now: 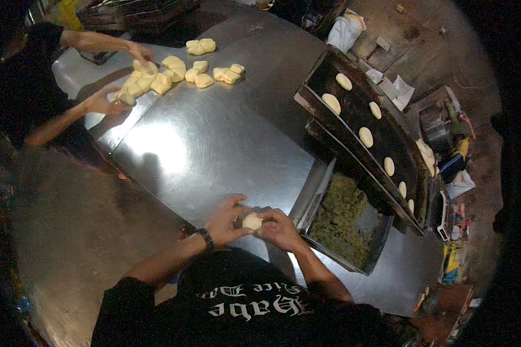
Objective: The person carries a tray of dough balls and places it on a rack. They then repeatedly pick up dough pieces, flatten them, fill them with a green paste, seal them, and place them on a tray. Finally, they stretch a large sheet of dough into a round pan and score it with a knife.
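Between my two hands, low over the near edge of the steel table [225, 143], is a small round piece of pale dough [252, 221]. My left hand [230, 221], with a dark band at the wrist, has its thumb and fingers around the dough's left side. The fingers of my right hand [278, 227] pinch its right edge. Just right of my hands stands a metal tray [301, 217] holding a greenish-brown, crumbly filling [343, 212]. Whether any filling is inside the dough cannot be told.
A dark baking tray [356, 152] with several oval dough pieces [366, 137] rests at the right, on another tray. At the table's far left, a co-worker's hands [106, 102] handle a cluster of dough lumps [145, 80]. Plastic bags [347, 32] and a metal pot [436, 123] lie beyond.
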The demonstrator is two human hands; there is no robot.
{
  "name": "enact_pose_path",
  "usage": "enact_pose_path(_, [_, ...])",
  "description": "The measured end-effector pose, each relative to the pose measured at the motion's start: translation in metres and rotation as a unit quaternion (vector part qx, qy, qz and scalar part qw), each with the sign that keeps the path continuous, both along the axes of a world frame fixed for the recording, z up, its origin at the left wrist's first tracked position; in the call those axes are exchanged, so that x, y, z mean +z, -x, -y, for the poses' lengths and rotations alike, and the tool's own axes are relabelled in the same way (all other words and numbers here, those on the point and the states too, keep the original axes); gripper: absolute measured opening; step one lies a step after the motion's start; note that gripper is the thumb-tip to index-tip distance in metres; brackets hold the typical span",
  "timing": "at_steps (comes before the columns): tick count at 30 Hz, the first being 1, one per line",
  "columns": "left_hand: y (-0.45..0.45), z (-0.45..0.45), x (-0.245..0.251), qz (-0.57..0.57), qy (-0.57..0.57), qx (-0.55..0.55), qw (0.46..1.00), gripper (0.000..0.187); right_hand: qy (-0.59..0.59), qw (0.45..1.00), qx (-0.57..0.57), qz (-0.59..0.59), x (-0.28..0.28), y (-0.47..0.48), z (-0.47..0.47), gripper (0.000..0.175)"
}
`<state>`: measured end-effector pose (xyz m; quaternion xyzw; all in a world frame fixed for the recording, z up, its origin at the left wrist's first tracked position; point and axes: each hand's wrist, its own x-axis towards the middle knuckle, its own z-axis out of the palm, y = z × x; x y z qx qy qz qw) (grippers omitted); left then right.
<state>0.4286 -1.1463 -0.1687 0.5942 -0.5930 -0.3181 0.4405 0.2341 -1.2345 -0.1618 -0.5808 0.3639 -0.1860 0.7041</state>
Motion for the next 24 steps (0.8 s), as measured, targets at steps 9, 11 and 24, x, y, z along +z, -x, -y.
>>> enact_pose_path(9, [-0.013, 0.032, -0.015, -0.050, -0.057, -0.112, 0.991, 0.020, 0.433, 0.857, 0.143, -0.241, 0.114, -0.071, 0.026, 0.022])
enact_pose_path(11, [-0.030, 0.033, -0.008, -0.301, -0.134, -0.102, 0.939, 0.018, 0.519, 0.848, -0.064, -0.082, 0.126, -0.086, 0.019, 0.023])
enact_pose_path(24, [-0.208, 0.248, 0.022, 0.136, -0.020, 0.150, 0.979, 0.037, 0.417, 0.840, 0.138, -0.318, 0.013, -0.043, -0.027, 0.056])
